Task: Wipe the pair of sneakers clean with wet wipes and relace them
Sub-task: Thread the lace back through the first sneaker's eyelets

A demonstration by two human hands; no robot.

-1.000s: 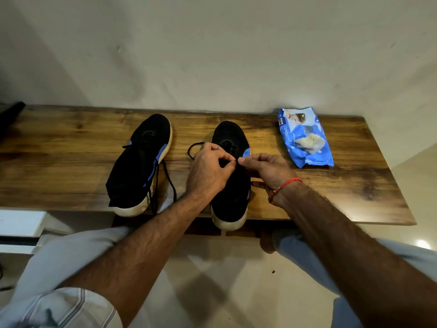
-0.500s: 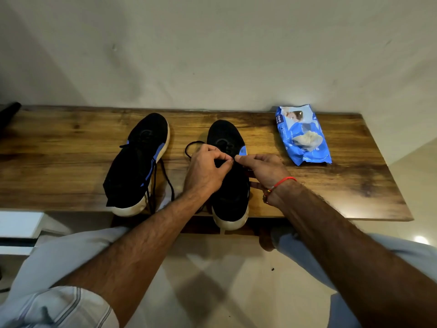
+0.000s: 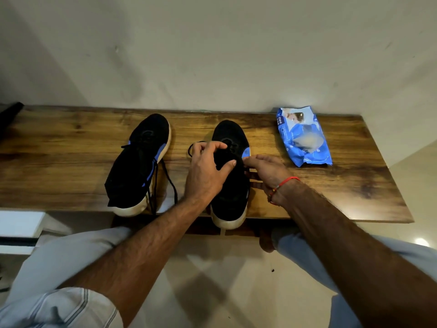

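Two black sneakers with blue accents and white soles stand on a wooden table [image 3: 59, 162], toes toward the wall. The left sneaker [image 3: 132, 171] has loose laces [image 3: 170, 183] trailing beside it. Both hands work over the middle of the right sneaker [image 3: 230, 133]. My left hand [image 3: 205, 171] curls its fingers round a black lace loop [image 3: 190, 149] that sticks out to the left, with its thumb spread apart from them. My right hand [image 3: 267, 169], with a red thread on its wrist, pinches the lace at the shoe's right edge. A blue wet wipes pack [image 3: 303, 136] lies to the right.
The table stands against a plain wall, and both sneakers' heels overhang its front edge. A dark object [image 3: 9, 114] lies at the far left edge. My knees in light trousers are below the table edge, over a pale floor.
My left thumb has lifted away from the fingertips and now spreads out over the shoe's tongue. The right hand stays at the right eyelet edge. The sneakers and the pack have not moved.
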